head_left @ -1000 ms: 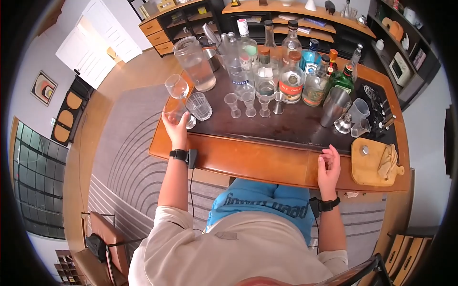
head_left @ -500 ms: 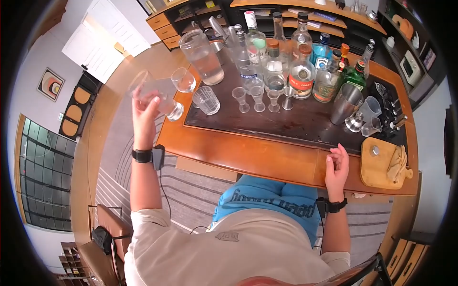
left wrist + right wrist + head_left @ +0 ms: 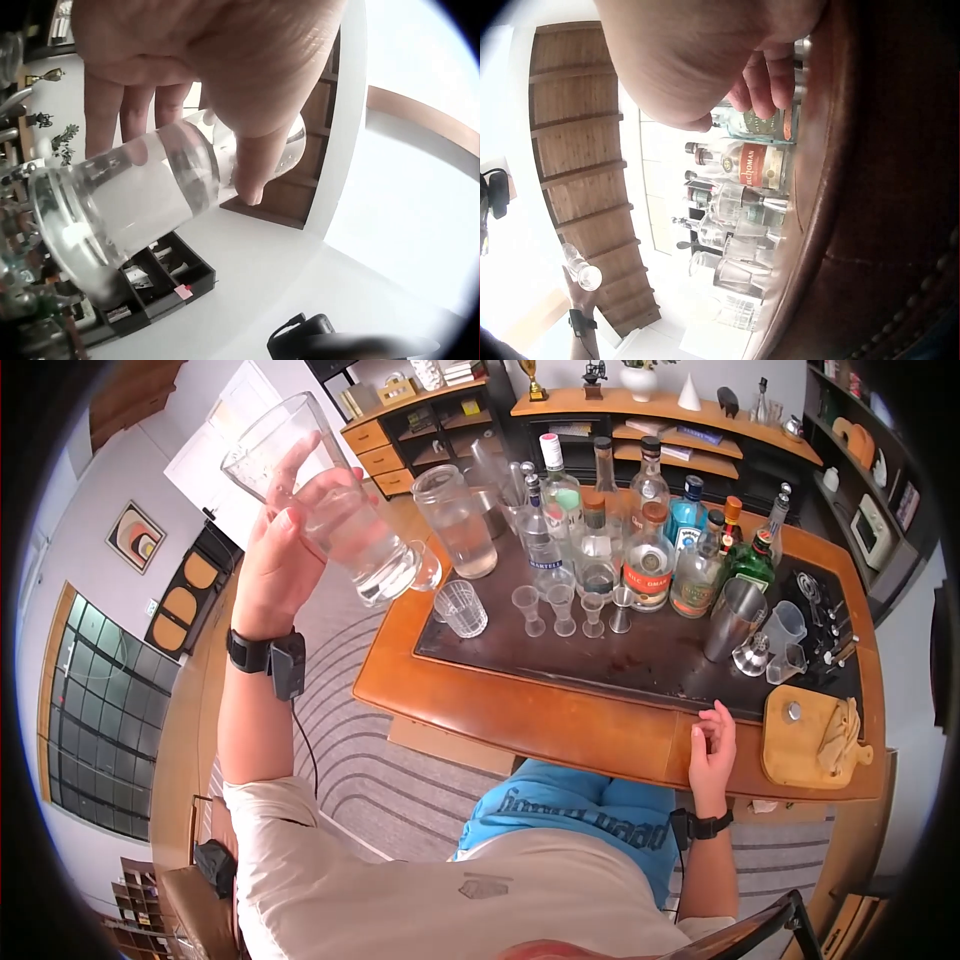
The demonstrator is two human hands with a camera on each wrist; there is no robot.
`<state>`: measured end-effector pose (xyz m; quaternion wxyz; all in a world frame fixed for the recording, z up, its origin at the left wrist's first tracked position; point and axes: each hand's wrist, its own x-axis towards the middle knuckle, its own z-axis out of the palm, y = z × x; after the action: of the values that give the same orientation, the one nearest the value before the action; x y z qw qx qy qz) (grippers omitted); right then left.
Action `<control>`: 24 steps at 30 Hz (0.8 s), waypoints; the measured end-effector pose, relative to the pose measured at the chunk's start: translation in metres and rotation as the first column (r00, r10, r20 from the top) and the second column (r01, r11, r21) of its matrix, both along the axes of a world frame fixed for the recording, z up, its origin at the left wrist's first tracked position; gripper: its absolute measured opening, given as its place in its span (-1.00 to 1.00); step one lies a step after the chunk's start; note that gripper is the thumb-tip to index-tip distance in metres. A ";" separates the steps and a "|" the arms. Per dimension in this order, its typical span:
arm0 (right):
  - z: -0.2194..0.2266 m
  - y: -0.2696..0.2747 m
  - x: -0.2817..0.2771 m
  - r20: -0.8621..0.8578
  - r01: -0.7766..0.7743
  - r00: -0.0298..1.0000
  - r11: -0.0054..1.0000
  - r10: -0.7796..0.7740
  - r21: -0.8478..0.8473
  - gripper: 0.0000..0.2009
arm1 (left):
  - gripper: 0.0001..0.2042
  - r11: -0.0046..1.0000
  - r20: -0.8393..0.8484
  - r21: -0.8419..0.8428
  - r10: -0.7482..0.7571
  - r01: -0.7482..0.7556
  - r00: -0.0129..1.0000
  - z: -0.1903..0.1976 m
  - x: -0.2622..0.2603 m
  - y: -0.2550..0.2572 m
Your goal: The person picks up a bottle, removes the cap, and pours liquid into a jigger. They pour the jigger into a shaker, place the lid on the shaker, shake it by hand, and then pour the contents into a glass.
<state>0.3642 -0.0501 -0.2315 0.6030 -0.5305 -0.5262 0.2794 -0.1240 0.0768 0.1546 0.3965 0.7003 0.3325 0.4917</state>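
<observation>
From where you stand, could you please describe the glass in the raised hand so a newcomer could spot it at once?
Start at the wooden bar counter with its row of bottles, then look up and off its left end. The tall clear glass is there in the grip of the left hand. Unlike the others, it is lifted and tilted, not standing.

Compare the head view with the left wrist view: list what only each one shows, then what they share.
Only the head view shows the wooden bar table, the row of bottles, the glass pitcher, the ribbed tumbler and the right hand resting at the table edge. Only the left wrist view shows the thumb pressed against the glass from below. Both show the left hand gripping the tall clear glass, tilted and raised off the table.
</observation>
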 end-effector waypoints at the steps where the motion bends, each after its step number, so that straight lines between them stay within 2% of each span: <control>1: 0.001 0.000 0.000 -0.007 -0.005 1.000 1.000 0.005 -0.003 -0.45 | 0.11 1.000 -0.002 0.006 -0.003 0.003 1.000 0.002 0.002 0.000; 13: -0.002 0.000 0.001 -0.021 -0.016 1.000 1.000 0.016 0.007 -0.45 | 0.16 0.999 -0.040 -0.018 0.046 -0.046 0.998 0.012 0.011 0.000; 16: -0.004 0.001 0.002 -0.024 -0.008 1.000 1.000 0.008 0.013 -0.45 | 0.10 1.000 -0.041 -0.023 0.019 -0.020 0.999 0.016 0.003 0.011; 18: -0.004 -0.001 0.002 -0.025 -0.005 1.000 1.000 0.005 0.007 -0.45 | -0.06 1.000 -0.022 -0.016 0.002 -0.003 1.000 0.016 -0.008 0.025; 19: -0.004 0.001 0.002 -0.028 -0.004 1.000 1.000 0.004 0.002 -0.45 | -0.06 1.000 -0.027 -0.007 -0.001 0.000 1.000 0.017 -0.012 0.032; 21: -0.003 0.001 0.002 -0.017 -0.004 1.000 1.000 0.004 0.010 -0.44 | -0.21 0.996 -0.062 0.004 0.090 -0.090 0.994 0.019 -0.015 0.046; 22: -0.002 0.001 0.002 0.001 -0.007 1.000 1.000 0.007 0.007 -0.44 | -0.21 0.996 -0.066 0.008 0.087 -0.086 0.994 0.020 -0.015 0.051; 24: -0.003 0.000 0.002 -0.003 -0.006 1.000 1.000 0.006 0.004 -0.44 | -0.29 0.939 -0.143 0.061 0.343 -0.337 0.929 0.020 -0.013 0.061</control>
<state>0.3662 -0.0497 -0.2344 0.6040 -0.5271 -0.5276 0.2810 -0.1374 0.1380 0.1747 0.2664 0.6744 0.4690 0.5042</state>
